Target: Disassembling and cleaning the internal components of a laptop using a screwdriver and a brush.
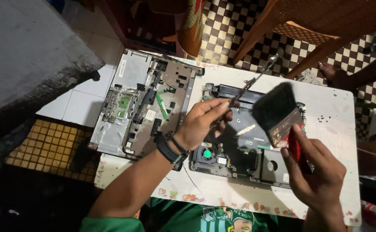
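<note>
left hand (203,124) fingers pinch thin screwdriver (244,88) near handle; right hand (314,169) fingers grip paintbrush (278,112) by red handle, soft bristles up. both light. opened laptop base (239,150) on table (334,124): stiff shell, exposed board looks fragile; hold by edges.

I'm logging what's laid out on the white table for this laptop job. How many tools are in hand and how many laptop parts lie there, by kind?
Screwdriver, in the left hand: 1
Paintbrush, black bristles, red handle, in the right hand: 1
Opened laptop base with green-hubbed fan: 1
Removed upper cover, lying inside-up: 1
Total: 4
</note>
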